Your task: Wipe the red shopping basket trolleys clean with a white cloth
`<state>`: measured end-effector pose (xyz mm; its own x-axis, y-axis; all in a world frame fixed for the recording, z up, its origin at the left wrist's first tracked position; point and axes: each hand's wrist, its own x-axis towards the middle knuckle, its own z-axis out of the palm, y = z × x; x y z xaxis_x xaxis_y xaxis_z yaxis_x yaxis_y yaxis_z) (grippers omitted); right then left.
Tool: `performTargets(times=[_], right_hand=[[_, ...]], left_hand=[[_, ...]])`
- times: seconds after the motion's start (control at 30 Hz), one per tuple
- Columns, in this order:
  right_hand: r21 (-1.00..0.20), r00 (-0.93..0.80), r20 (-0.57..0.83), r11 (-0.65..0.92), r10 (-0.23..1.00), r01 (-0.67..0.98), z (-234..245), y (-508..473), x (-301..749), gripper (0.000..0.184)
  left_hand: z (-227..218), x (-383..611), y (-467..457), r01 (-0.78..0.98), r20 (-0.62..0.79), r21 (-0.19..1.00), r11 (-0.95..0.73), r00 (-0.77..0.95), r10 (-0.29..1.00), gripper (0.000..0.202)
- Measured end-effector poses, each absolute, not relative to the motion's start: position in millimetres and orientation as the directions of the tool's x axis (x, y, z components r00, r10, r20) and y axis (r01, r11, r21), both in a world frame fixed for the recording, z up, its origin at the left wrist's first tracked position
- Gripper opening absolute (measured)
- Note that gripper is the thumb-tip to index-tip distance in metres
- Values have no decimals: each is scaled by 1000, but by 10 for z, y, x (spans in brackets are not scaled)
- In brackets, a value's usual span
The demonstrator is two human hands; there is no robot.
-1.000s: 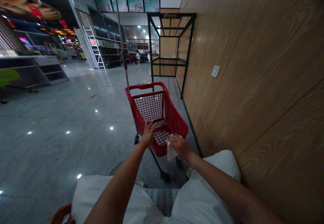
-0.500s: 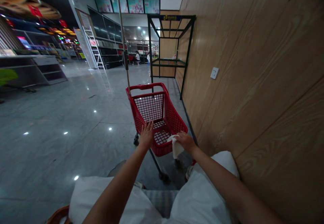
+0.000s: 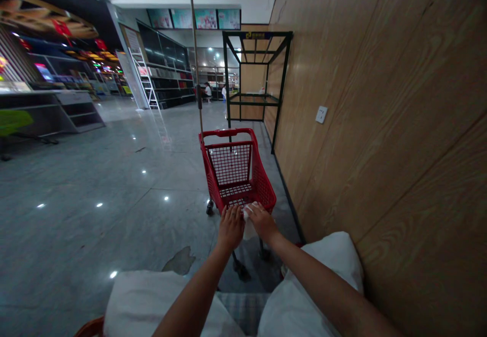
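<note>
1. Step in hand: judging by the grip and the contact, it looks like wiping along the near rim of a red shopping cart [image 3: 236,167], with a white cloth [image 3: 249,230] as the wiper.
2. Right hand [image 3: 262,220]: its bent fingers grasp the cloth against the rim. A loose end hangs from the hand's seven-to-eight o'clock side.
3. Left hand [image 3: 231,226]: it lies palm down at nine o'clock from the right hand, just beside the cloth, fingers stretched over the rim. I cannot tell whether it clasps the edge beneath or merely rests there.
4. The cart: it stands upright at twelve o'clock from both hands. Its near rim is under the fingers, its basket opens beyond them, and its handle is at the far end. A thin pole [image 3: 199,98] rises from the handle's eleven o'clock corner.
5. Next move: in my judgement it calls for firm cloth pressure and a sideways stroke toward three or nine o'clock, with the left hand steadying the cart, since its wheels could let it roll.
6. Around the hands: a wooden wall [image 3: 380,124] runs along the two-to-three o'clock side, bearing a white socket [image 3: 321,114]. A dark metal frame [image 3: 254,104] stands beyond the cart, near twelve. White trouser legs [image 3: 152,301] spread at five and seven.
</note>
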<state>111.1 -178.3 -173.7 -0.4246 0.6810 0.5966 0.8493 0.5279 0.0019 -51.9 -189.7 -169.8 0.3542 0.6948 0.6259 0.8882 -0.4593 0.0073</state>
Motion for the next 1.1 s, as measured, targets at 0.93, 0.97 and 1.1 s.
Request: performTargets(times=[0.93, 0.97, 1.1], right_hand=[[12, -537, 501, 615, 679, 789, -1624, -1705, 1444, 37], [12, -540, 497, 617, 680, 787, -1616, -1689, 1585, 39], [-18, -443, 526, 530, 726, 848, -1632, -1730, 1798, 44]], left_hand=[[-1664, -908, -1853, 849, 528, 85, -521, 405, 747, 39], [-1666, -906, -1860, 854, 530, 90, -513, 395, 751, 38], [-1660, -779, -1916, 878, 529, 116, -465, 342, 777, 39]])
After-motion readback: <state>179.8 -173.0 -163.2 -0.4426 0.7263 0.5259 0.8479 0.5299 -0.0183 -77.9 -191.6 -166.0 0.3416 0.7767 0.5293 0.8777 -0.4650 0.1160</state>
